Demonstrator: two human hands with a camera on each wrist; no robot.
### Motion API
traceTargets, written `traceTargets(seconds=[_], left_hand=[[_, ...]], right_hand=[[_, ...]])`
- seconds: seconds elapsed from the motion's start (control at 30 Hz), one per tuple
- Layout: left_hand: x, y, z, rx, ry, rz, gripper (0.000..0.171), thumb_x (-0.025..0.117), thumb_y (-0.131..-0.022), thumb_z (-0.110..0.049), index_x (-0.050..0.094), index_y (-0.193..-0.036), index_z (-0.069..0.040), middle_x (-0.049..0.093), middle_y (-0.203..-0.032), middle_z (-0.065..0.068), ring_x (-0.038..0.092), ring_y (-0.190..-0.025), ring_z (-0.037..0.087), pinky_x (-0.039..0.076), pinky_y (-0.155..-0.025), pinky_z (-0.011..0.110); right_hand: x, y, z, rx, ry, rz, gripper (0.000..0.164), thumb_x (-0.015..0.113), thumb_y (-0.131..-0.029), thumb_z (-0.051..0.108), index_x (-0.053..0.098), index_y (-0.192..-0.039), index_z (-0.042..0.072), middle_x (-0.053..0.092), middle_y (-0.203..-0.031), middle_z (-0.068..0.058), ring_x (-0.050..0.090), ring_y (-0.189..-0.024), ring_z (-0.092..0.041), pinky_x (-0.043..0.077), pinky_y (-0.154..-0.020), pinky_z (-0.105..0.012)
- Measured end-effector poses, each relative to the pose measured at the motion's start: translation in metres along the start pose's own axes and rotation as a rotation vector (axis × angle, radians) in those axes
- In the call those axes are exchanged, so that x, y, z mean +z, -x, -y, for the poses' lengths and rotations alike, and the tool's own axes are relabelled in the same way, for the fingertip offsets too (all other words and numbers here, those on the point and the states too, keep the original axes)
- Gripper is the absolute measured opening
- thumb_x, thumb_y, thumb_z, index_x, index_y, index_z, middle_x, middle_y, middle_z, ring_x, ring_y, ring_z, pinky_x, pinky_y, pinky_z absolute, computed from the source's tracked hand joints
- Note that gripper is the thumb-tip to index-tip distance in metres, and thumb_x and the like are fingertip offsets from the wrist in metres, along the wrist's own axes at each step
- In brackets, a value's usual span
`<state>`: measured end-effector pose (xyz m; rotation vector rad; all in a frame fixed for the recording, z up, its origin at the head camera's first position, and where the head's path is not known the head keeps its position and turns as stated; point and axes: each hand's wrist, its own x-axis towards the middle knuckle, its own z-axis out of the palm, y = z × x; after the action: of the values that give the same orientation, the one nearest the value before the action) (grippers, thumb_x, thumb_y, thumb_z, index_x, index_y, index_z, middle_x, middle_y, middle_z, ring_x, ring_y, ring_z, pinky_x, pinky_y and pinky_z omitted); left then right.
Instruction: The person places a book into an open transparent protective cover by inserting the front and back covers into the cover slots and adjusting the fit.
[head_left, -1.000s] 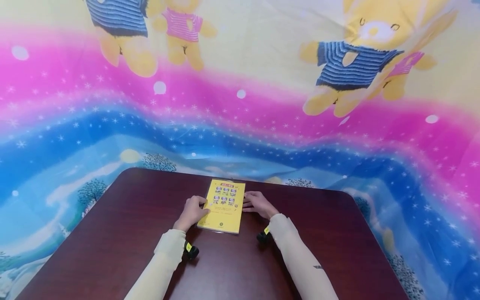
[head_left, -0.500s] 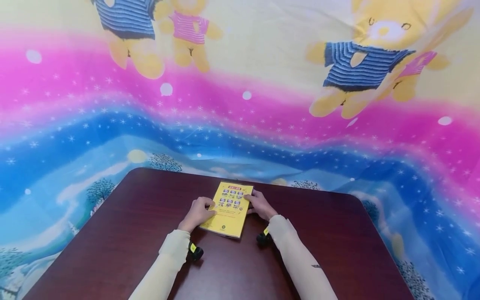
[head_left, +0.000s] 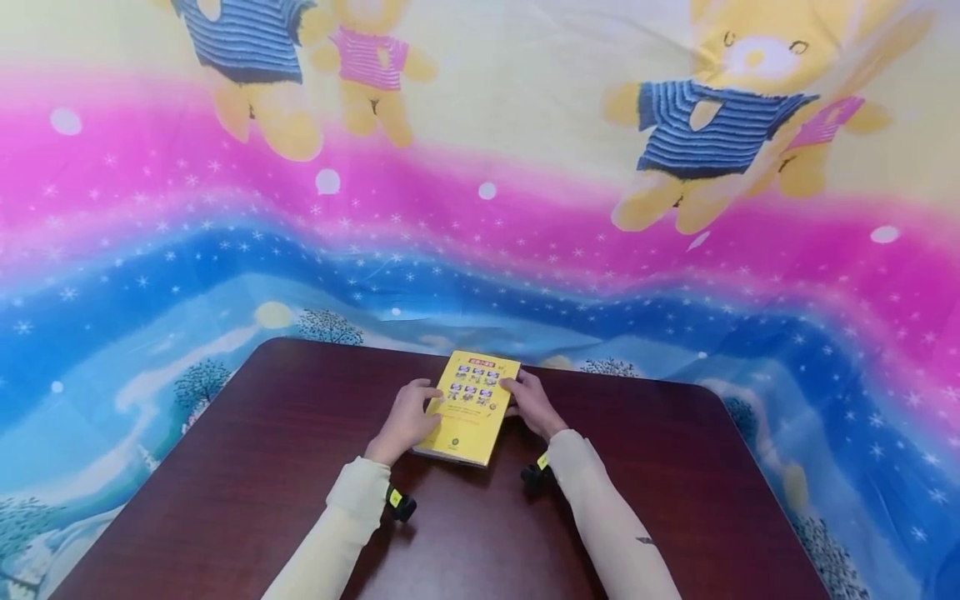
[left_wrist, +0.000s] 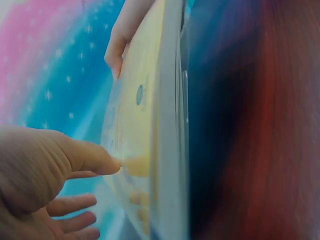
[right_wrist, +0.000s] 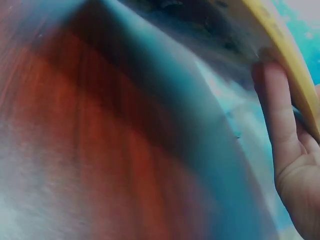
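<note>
A yellow book (head_left: pixel 471 412) with small pictures printed on its cover is raised above the table, its page edges showing in the left wrist view. My right hand (head_left: pixel 537 403) grips its right edge, thumb on the cover and fingers underneath; the right wrist view shows those fingers against the dark underside. At the left edge is my left hand (head_left: pixel 408 421). Its thumb (left_wrist: pixel 97 158) touches the cover in the left wrist view, while the other fingers spread loosely, not wrapped round the book.
The dark reddish-brown table (head_left: pixel 247 467) has rounded far corners. Close behind it hangs a colourful curtain (head_left: pixel 480 250) printed with bears and snowflakes. Each wrist carries a small black camera, such as the left one (head_left: pixel 402 505).
The book has moved right and come up off the table. My right hand went from beside its edge to gripping it, and my left fingers have loosened from the left edge.
</note>
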<state>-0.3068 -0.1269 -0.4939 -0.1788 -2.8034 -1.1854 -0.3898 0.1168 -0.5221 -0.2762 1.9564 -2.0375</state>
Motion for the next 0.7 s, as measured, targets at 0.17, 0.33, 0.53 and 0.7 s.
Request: traceTargets(seconds=[0.17, 0.33, 0.53, 0.7], left_hand=[[0.002, 0.004, -0.038, 0.157, -0.123, -0.049, 0.029, 0.074, -0.088, -0.011, 0.075, -0.113, 0.005, 0.060, -0.138, 0.023, 0.051, -0.135, 0.040, 0.046, -0.108, 0.053], [0.013, 0.007, -0.081, 0.315, -0.272, -0.115, 0.032, 0.075, -0.087, -0.032, 0.071, -0.072, -0.004, 0.071, -0.089, 0.012, 0.065, -0.098, 0.030, 0.054, -0.091, 0.041], [0.033, 0.008, -0.116, 0.260, -0.188, -0.024, 0.033, 0.072, -0.089, -0.041, 0.065, -0.084, -0.008, 0.057, -0.074, 0.004, 0.053, -0.063, 0.017, 0.044, -0.049, 0.027], [0.042, 0.005, -0.131, 0.301, -0.315, -0.072, 0.026, 0.069, -0.089, -0.013, 0.064, -0.109, 0.003, 0.068, -0.087, 0.013, 0.065, -0.070, 0.023, 0.052, -0.054, 0.032]], right_hand=[[-0.007, 0.006, 0.019, -0.030, 0.046, -0.074, 0.041, 0.050, -0.104, 0.015, 0.052, -0.143, 0.002, 0.070, -0.118, -0.023, 0.076, -0.088, -0.026, 0.060, -0.061, -0.030], [-0.011, 0.012, 0.039, -0.041, 0.093, -0.130, 0.041, 0.051, -0.102, 0.013, 0.053, -0.140, -0.003, 0.070, -0.116, -0.025, 0.076, -0.086, -0.026, 0.062, -0.066, -0.033], [-0.010, 0.020, 0.060, -0.047, 0.155, -0.147, 0.045, 0.052, -0.101, 0.013, 0.051, -0.141, -0.007, 0.068, -0.118, -0.030, 0.076, -0.087, -0.026, 0.063, -0.070, -0.036], [-0.011, 0.024, 0.074, -0.070, 0.184, -0.128, 0.043, 0.055, -0.102, 0.017, 0.054, -0.138, -0.006, 0.072, -0.106, -0.027, 0.076, -0.078, -0.022, 0.063, -0.070, -0.038]])
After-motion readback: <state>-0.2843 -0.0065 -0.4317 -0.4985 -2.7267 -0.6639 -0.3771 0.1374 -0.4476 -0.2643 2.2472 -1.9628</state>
